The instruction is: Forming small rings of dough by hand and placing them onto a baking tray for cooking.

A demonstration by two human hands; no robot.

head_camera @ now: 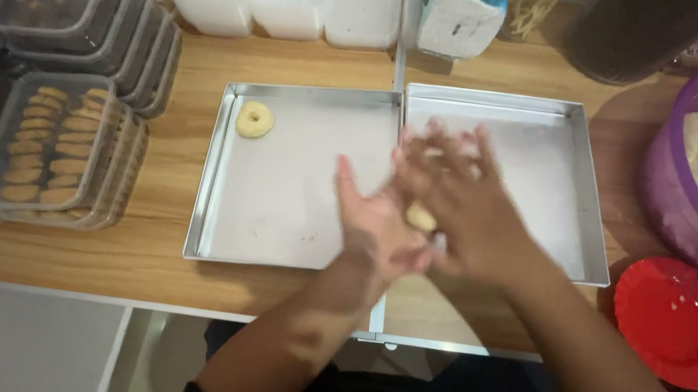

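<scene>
I have a small lump of pale dough point(421, 218) pressed between my two palms, above the seam where two shallow metal baking trays meet. My left hand point(377, 222) lies underneath, palm up, fingers spread toward the left tray point(271, 240); my right hand point(465, 202) lies flat on top, its fingers blurred. Neither hand curls round the dough: both grips are flat and open-fingered, the lump sandwiched between them with only a sliver showing.

I judge the dough to be light, soft and easily deformed, probably a little tacky, so it wants gentle, even pressure from the palms. Pinching it with fingertips would likely dent or tear it. To lift it, I would cradle it from below or take it lightly around its sides.

On the left tray, near the far left corner, sits one ring-shaped piece of dough point(255, 120), well apart from my hands. The right tray point(586, 200) holds no pieces that I can see. Both trays rest on a wooden tabletop point(134, 262). To the right stand a purple bowl point(666, 211) with more pale dough in it and, nearer me, a red plate point(678, 322). To the left are stacked clear plastic containers of cookies point(50, 143).
</scene>
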